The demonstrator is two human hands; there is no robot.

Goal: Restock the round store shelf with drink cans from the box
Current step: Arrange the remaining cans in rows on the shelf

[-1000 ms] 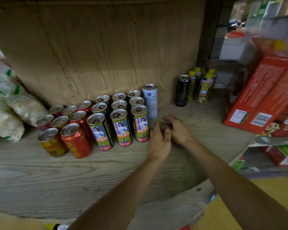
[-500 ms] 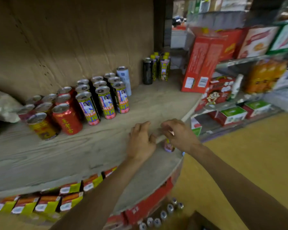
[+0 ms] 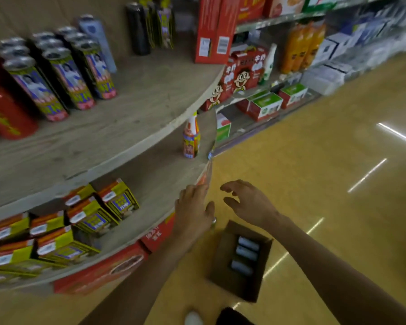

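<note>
Empty hands over the open box (image 3: 240,261) of drink cans (image 3: 245,255) beside the round store shelf (image 3: 136,127).

The brown cardboard box sits on the yellow floor (image 3: 326,165) just off the shelf's curved edge, flaps up, with three pale, silvery cans lying in a row inside; motion blur hides their labels. Both hands are empty above it: the left hand (image 3: 193,212) is flat with fingers loosely together, close against the lower tier's rim, though contact cannot be told, and the right hand (image 3: 249,202) hangs apart from it, fingers spread and curled, gripping nothing. On the upper tier stand rows of tall yellow-and-purple cans (image 3: 63,78), red cans (image 3: 2,109) at far left and a pale blue can (image 3: 96,36) behind them. A small bottle (image 3: 191,137) stands alone on the lower tier.
</note>
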